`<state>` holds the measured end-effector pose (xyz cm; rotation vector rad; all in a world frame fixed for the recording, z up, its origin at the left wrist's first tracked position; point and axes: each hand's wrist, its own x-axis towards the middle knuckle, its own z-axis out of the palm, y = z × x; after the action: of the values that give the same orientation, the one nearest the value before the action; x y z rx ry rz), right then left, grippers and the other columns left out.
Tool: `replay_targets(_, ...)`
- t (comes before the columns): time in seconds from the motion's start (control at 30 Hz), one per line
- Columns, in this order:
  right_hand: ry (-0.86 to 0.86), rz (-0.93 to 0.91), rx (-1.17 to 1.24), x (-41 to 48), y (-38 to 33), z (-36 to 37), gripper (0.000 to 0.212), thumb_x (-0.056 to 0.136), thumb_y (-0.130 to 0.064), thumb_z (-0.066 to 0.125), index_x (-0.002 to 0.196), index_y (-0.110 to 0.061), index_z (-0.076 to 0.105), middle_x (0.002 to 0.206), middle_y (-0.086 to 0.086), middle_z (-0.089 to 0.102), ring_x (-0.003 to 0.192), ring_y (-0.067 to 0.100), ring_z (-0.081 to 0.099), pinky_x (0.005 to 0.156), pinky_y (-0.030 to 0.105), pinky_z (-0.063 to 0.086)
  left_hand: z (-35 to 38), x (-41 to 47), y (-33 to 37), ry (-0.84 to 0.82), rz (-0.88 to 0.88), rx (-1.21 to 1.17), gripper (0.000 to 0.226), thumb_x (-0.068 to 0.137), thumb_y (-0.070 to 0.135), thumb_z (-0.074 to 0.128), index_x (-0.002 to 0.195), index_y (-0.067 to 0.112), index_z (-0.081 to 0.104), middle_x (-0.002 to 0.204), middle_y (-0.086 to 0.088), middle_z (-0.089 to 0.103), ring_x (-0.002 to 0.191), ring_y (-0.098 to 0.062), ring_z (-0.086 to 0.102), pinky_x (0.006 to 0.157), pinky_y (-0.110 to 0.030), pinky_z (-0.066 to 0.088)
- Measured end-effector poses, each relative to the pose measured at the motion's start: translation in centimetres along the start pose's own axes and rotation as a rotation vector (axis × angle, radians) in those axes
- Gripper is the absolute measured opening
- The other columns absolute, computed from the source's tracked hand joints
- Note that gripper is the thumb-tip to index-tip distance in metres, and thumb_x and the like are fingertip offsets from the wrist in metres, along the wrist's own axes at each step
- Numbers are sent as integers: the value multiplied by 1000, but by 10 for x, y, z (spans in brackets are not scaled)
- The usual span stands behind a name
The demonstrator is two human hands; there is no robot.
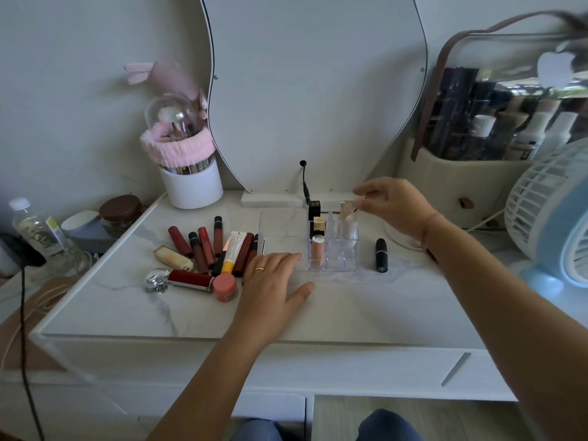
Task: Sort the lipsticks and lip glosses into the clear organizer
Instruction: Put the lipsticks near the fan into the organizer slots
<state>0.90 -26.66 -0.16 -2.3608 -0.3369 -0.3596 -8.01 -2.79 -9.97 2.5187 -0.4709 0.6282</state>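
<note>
The clear organizer [346, 264] stands mid-table. A peach lip gloss [318, 252] and two black-and-gold lipsticks [318, 225] stand in its left slots. My right hand [389, 205] hovers over the back right slots, fingertips pinched at the top of a pale clear-capped gloss [348, 214] standing there. My left hand [275, 281] rests flat on the table against the organizer's front left corner, fingers spread. A pile of red and brown glosses and lipsticks [206, 246] lies left of it. A black lipstick [381, 254] lies right of the organizer.
A white brush holder with a pink band [191, 179] stands back left. A mirror [315, 90] leans against the wall behind. A cosmetics case [477, 179] and a white fan [550, 211] sit right. A water bottle [35, 230] and jar stand beyond the left edge.
</note>
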Motion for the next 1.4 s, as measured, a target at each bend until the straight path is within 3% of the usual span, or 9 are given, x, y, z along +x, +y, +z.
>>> replay_targets(0.23, -285, 105, -275, -41, 45, -3, 56, 74, -47, 69, 124, -27, 55, 129, -5, 56, 114, 12, 51, 102, 36, 39, -1, 1, 0, -11, -3, 5, 50, 87, 44, 54, 131, 22, 46, 131, 4, 51, 124, -15, 33, 108, -26, 13)
replay_targets(0.33, -318, 132, -344, -43, 46, 2, 58, 74, -52, 66, 126, -29, 53, 129, -6, 56, 118, 16, 51, 105, 45, 35, -1, 1, 1, -18, -8, 9, 50, 87, 44, 54, 131, 21, 46, 131, 4, 51, 124, -15, 34, 108, -28, 15)
replay_targets(0.47, -343, 132, -347, -43, 42, 4, 56, 76, -49, 66, 126, -29, 53, 123, -8, 58, 114, 12, 53, 105, 42, 34, -1, 0, 0, -17, -10, 7, 50, 87, 44, 54, 131, 22, 46, 131, 5, 51, 124, -13, 33, 108, -27, 15)
replay_targets(0.67, -245, 125, -103, -45, 44, 8, 62, 68, -31, 79, 125, -26, 55, 112, -7, 56, 89, 3, 58, 71, 3, 40, -1, 1, -1, -14, -8, 8, 50, 87, 45, 53, 131, 22, 46, 130, 4, 52, 123, -14, 34, 108, -27, 14)
replay_targets(0.77, -179, 143, -19, -47, 46, 7, 51, 70, -25, 79, 118, -26, 60, 103, -8, 60, 83, -2, 59, 66, 1, 44, 0, 1, -1, -25, -11, 11, 50, 87, 46, 53, 131, 23, 45, 130, 5, 51, 124, -14, 35, 109, -30, 17)
replay_targets(0.87, -106, 161, 56, -49, 41, -1, 32, 75, -18, 75, 104, -28, 66, 90, -8, 67, 77, -1, 64, 80, 17, 50, 0, 1, -2, -25, -10, 9, 50, 87, 45, 53, 131, 22, 46, 130, 4, 51, 123, -15, 35, 109, -31, 16)
replay_targets(1.03, 66, 80, 167, -36, 6, -30, 22, 78, -12, 72, 97, -22, 70, 67, -17, 65, 49, -10, 56, 49, 3, 44, 1, 0, -3, -17, -3, 11, 51, 87, 48, 52, 130, 23, 46, 130, 5, 51, 124, -14, 34, 109, -28, 13)
replay_targets(1.2, 214, -51, 223, -6, -39, -34, 24, 77, -14, 72, 100, -20, 69, 82, -9, 68, 69, -1, 61, 71, 7, 50, 1, 1, -4, -42, -7, 11, 51, 88, 49, 49, 132, 24, 45, 133, 6, 50, 127, -14, 37, 112, -28, 9)
replay_targets(1.4, 85, -80, 7, 17, -51, 8, 24, 78, -13, 71, 102, -17, 70, 86, -3, 69, 78, 8, 65, 79, 14, 47, 0, 0, -3, -54, -10, 5, 52, 88, 52, 44, 133, 26, 42, 134, 7, 48, 128, -11, 35, 115, -32, 10)
